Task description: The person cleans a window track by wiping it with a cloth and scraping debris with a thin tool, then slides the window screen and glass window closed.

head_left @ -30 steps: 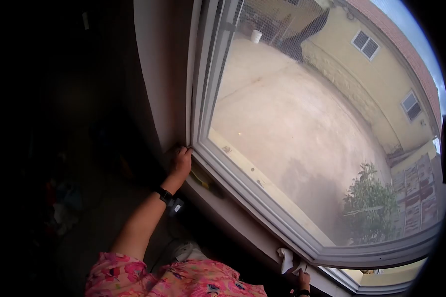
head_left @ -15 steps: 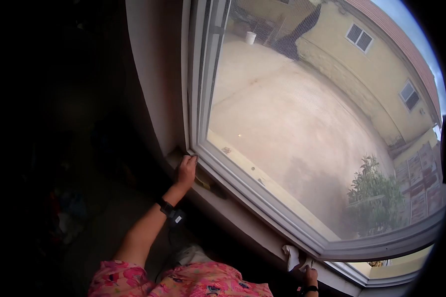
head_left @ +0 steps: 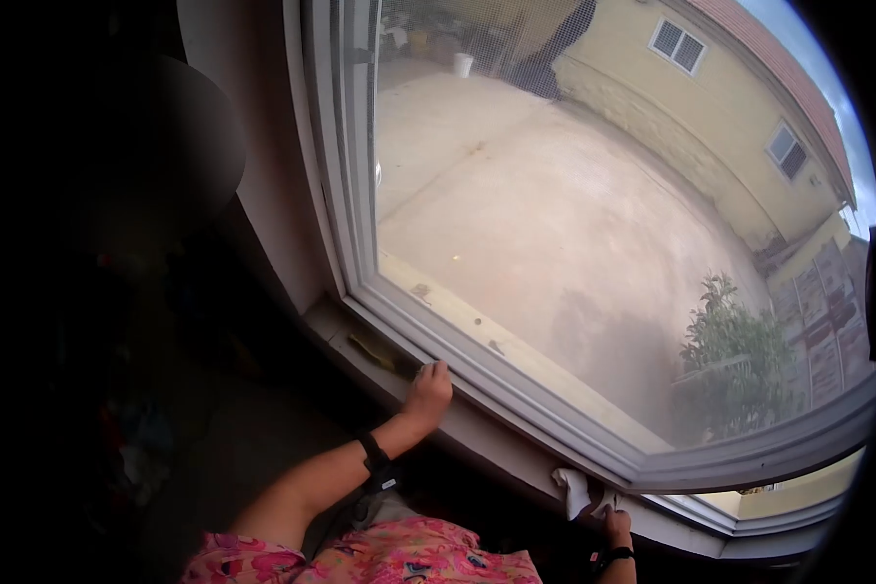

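My left hand (head_left: 430,397) is closed, its fingertips against the lower rail of the window frame (head_left: 516,414). Whatever is pinched there, if anything, is too small to make out. Lower right, my right hand (head_left: 616,526) is closed on a white cloth (head_left: 576,492) at the sill, beside the frame's corner. Part of the cloth hangs over the sill's inner edge. A yellowish strip-like object (head_left: 375,352) lies on the windowsill (head_left: 501,453), left of my left hand. Both wrists wear black bands.
Mesh covers the upper left of the window pane. Outside are a paved yard (head_left: 516,214), a leafy shrub (head_left: 720,365), a white bucket (head_left: 462,65) and a yellowish building (head_left: 642,107). Inside, the left side is very dark, with blurred items low down.
My left hand has slid along the lower rail, rightward and down from near the left corner, past the yellowish object. My right hand stays by the cloth. The view has shifted slightly.
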Demonstrator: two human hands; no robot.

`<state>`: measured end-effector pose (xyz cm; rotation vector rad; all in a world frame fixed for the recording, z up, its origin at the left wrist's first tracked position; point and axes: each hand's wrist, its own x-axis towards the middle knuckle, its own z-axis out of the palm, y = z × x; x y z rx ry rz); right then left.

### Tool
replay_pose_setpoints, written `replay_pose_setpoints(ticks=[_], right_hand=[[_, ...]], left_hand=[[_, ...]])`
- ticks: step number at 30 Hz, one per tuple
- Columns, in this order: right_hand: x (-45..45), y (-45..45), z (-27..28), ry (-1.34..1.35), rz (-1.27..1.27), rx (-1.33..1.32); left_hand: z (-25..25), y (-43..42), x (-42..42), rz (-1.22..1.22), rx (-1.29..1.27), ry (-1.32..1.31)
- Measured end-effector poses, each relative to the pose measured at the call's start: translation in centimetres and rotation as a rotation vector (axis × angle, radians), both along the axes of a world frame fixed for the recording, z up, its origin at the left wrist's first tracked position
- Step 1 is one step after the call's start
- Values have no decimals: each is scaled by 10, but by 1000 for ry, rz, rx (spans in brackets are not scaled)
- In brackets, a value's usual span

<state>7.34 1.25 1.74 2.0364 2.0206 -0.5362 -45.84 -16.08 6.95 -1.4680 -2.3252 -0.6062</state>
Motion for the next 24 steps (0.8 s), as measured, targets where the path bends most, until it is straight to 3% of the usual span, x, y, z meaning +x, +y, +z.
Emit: replay_pose_setpoints(ticks=[7, 9, 12, 13, 16, 20, 24], right_hand=[[-10, -6, 17, 23, -21, -4], [-14, -5, 23, 11, -52, -23], [-3, -6, 13, 38, 90, -17], [-32, -16, 46, 37, -29, -14], [-36, -17, 52, 39, -37, 2], [-38, -12, 57, 27, -12, -42], [-41, -12, 69, 77, 53, -80]], left_hand=[[18, 13, 59, -274, -65, -57], [15, 10, 57, -585, 181, -417], [54, -15, 25, -483, 215, -452], [40, -19, 10, -357, 279, -400], [33, -30, -35, -124, 302, -275], [26, -16, -25, -77, 225, -208], [29, 10, 45, -223, 221, -214]])
